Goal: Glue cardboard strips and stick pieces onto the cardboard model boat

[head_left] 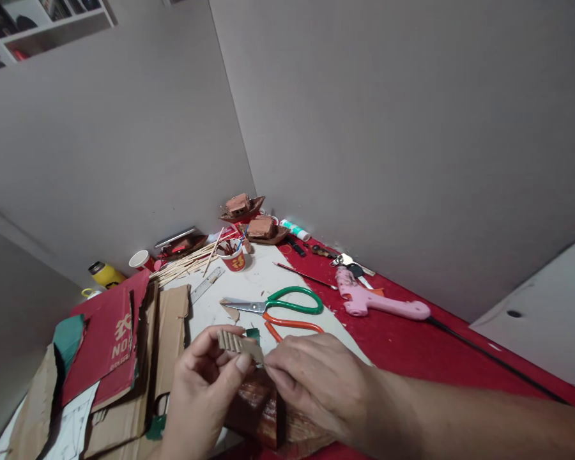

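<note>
A small strip of corrugated cardboard [237, 345], its ridges showing, is pinched between thumb and fingers of my left hand [204, 377]. At the strip's right end, the fingertips of my right hand [328, 380] are closed on its edge. Directly below both hands lies a glossy brown model boat [259, 409], partly covered by them. Just beyond my hands are scissors [249, 306] with one green and one orange handle, blades pointing left. A cardboard scrap [232, 312] lies under the blade tips. A small green piece [253, 335] shows behind the strip.
Left, red and brown cardboard sheets [100, 338] are piled up. Toward the corner are a paper cup [232, 259], wooden sticks [186, 262], a ruler [206, 286] and model boats [263, 229]. A pink glue gun [383, 303] with a black cord and a pencil [304, 275] lie right.
</note>
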`<state>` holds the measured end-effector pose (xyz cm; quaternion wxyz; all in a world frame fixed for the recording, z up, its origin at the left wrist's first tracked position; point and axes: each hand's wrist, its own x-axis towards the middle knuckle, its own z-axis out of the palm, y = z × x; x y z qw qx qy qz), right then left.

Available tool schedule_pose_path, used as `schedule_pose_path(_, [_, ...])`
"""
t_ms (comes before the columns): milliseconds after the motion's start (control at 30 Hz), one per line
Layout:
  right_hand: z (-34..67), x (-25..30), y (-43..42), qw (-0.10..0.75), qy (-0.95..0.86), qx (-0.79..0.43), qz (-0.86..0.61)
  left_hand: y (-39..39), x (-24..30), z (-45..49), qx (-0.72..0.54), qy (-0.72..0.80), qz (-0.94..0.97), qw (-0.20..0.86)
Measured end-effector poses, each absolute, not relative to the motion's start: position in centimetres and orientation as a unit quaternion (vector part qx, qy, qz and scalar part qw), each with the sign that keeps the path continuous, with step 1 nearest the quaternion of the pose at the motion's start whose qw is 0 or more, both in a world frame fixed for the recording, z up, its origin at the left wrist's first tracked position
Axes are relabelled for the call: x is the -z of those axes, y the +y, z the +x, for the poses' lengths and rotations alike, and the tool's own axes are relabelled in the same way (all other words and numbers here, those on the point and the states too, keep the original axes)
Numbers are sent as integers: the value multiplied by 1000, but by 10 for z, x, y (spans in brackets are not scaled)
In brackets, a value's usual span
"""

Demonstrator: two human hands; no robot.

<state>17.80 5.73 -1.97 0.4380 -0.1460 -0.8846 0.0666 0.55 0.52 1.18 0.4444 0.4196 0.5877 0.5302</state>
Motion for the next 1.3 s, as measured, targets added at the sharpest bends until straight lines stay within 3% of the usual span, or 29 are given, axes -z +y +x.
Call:
schedule_pose_path(467, [179, 19, 59, 491, -825, -243, -141, 6, -17, 8, -556, 539, 396, 494])
schedule_pose_path(1100, [181, 17, 58, 441, -861, -214, -137, 5, -14, 5, -540, 564, 435, 449])
schedule_pose_path(1300, [180, 14, 58, 444, -834, -299, -135, 9, -10, -6, -494, 527, 476, 501])
